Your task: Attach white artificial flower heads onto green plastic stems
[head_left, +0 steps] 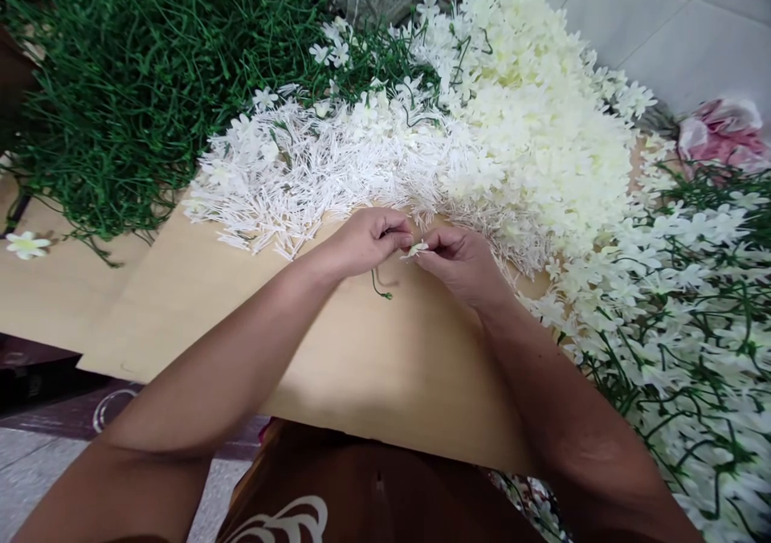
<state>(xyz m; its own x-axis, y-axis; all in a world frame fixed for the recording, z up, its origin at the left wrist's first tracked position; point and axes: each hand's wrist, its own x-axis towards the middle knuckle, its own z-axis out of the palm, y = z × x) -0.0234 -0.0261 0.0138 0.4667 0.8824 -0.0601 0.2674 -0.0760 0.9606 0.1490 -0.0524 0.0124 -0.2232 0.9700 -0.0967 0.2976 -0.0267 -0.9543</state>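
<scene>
My left hand is closed in a pinch on a thin green wire stem that curls down below it. Touching it fingertip to fingertip, my right hand pinches a small cream fabric flower. Both hands meet over a tan board, just in front of a heap of white plastic stamens.
A tangle of green stems lies at the back left. A big pile of cream petals fills the back right. Finished flowers on stems cover the right side. One loose flower lies far left. A pink bag sits at the right edge.
</scene>
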